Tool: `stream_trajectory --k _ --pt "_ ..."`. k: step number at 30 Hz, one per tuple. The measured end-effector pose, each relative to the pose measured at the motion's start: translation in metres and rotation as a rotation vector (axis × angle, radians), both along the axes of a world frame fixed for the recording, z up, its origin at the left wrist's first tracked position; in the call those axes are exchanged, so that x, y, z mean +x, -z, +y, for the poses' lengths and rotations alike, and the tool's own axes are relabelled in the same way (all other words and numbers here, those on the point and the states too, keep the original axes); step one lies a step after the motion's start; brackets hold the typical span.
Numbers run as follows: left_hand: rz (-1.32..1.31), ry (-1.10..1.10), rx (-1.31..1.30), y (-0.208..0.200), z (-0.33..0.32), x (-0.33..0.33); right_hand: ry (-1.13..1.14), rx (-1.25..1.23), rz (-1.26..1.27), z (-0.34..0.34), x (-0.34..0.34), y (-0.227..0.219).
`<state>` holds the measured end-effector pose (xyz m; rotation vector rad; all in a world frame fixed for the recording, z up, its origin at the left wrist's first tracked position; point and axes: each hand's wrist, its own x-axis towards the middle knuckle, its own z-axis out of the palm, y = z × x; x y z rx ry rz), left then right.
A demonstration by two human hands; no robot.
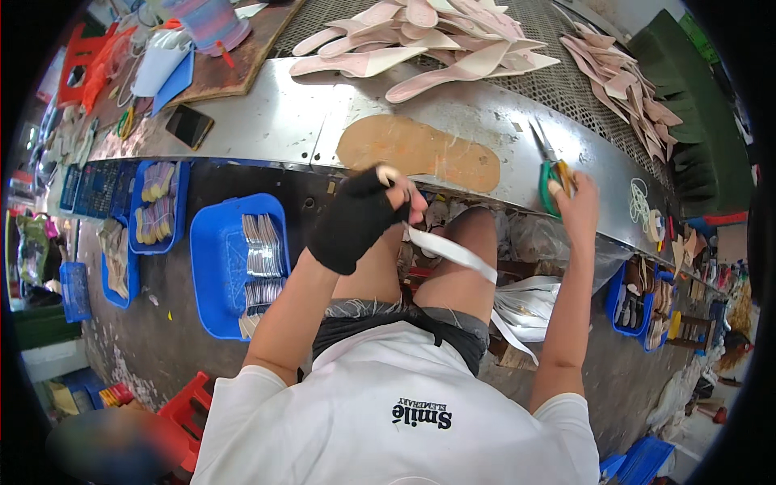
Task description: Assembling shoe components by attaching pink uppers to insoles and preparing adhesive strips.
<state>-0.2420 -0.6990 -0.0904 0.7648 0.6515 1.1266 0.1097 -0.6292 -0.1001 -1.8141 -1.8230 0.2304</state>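
Observation:
My left hand (360,214), in a black fingerless glove, is above my lap with its fingertips pinched on a white strip (453,250). The strip hangs down across my right thigh. At the metal table edge, my right hand (580,202) is closed around the handles of a pair of scissors (549,174). Their handles look green and orange, and the blades point away from me over the table. A brown insole-shaped board (420,153) lies flat on the metal edge between my hands. Beside my right thigh is a bundle of white strips (529,305).
Pale shoe insoles (436,56) are piled on the mesh belt, with more insoles (622,89) at the right. A phone (190,127) rests on the metal edge at left. Blue bins (212,267) holding stacked pieces stand on the floor. White cord (639,202) lies at the right edge.

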Motion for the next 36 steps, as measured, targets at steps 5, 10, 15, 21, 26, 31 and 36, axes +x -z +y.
stream_trajectory --k 5,10,15,21,26,31,36 --pt "-0.03 -0.41 0.108 -0.053 0.049 -0.009 -0.726 -0.358 0.482 -0.051 -0.144 -0.046" --pt "-0.121 -0.46 0.505 -0.122 0.148 -0.233 -0.667 -0.434 0.692 -0.092 -0.186 -0.036" --pt "-0.143 -0.776 0.375 -0.189 0.151 -0.367 -0.782 -0.697 1.05 -0.11 -0.187 -0.065" --pt "-0.047 -0.954 0.363 -0.192 0.109 -0.443 -1.031 -0.282 0.68 -0.119 -0.195 -0.083" --pt "0.049 -1.036 0.351 -0.194 0.016 -0.547 -1.192 -0.282 0.537 -0.131 -0.148 -0.079" --pt "-0.09 -0.713 0.381 -0.17 0.044 -0.379 -1.044 -0.569 0.269 -0.107 -0.141 -0.005" --pt "0.465 -0.141 0.651 -0.083 0.047 -0.121 -0.776 -0.081 0.315 -0.055 -0.178 -0.045"
